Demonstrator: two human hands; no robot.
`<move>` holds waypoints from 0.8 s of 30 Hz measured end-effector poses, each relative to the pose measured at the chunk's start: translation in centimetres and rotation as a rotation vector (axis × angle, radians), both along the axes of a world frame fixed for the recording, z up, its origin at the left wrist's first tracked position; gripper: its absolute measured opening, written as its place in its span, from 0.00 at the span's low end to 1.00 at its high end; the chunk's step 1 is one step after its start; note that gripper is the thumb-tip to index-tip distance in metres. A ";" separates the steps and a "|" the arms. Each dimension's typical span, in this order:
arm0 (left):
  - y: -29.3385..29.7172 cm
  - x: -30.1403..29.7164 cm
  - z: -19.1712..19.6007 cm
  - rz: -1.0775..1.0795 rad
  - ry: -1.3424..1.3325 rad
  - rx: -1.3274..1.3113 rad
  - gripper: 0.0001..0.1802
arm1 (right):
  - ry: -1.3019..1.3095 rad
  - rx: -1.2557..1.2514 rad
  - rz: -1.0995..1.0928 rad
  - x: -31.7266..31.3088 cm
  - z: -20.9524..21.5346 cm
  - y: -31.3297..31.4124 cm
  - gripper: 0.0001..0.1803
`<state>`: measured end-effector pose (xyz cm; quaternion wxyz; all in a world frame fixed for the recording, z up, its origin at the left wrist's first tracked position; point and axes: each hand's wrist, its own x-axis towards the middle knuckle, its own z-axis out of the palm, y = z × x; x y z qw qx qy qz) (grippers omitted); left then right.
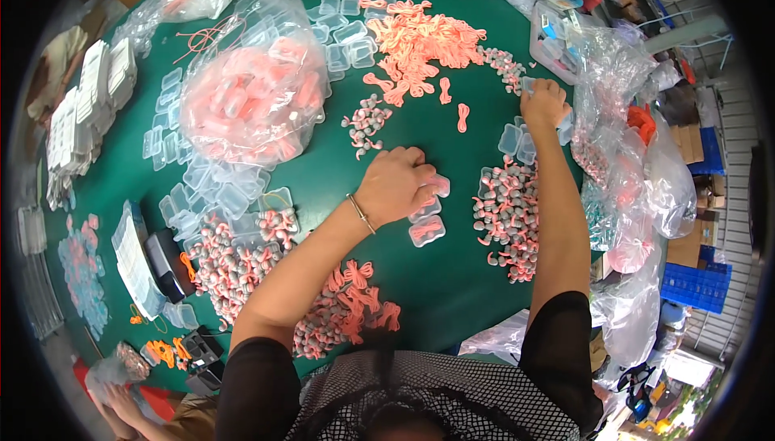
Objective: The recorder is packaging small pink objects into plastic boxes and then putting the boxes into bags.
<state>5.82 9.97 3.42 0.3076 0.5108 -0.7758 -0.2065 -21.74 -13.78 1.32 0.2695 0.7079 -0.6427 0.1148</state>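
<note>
Since it's clear, the box point(427, 232) shows pink cord point(421, 229).

Three boxes lay in a short row

The boxes point(427, 231) were small, clear and round-cornered, lying close together on the green table point(452, 287). Pink cord showed through the nearest, which sat slightly askew; the farthest, also pinkish, was partly covered by the left fingers point(424, 193). Whether their lids were closed could not be told. Another clear box point(529, 84) lay farther right, mostly hidden at the right fingers point(542, 87).
</note>
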 end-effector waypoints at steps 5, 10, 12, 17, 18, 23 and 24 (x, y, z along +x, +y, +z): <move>0.5 0.9 0.3 0.012 -0.026 0.021 0.15 | 0.076 0.108 -0.044 -0.2 0.0 -0.3 0.15; -0.5 4.2 0.5 0.249 -0.080 -0.023 0.12 | 0.080 -0.025 0.090 -1.0 0.2 -0.1 0.11; -0.7 4.9 0.2 0.363 -0.235 -0.114 0.08 | -0.058 -0.205 0.202 -1.9 0.4 -0.2 0.08; -0.9 4.8 -1.3 0.360 -0.252 -0.121 0.06 | -0.518 -0.246 0.415 0.1 3.4 2.5 0.09; -0.8 4.6 -1.4 0.375 -0.243 -0.150 0.06 | -0.711 -0.148 0.478 1.1 3.7 3.6 0.10; -1.0 2.8 -0.8 0.399 -0.229 -0.129 0.05 | -1.027 0.466 0.435 6.8 1.4 11.6 0.11; -1.3 2.4 -0.7 0.414 -0.257 -0.180 0.05 | -1.101 0.544 0.411 7.9 1.2 12.9 0.09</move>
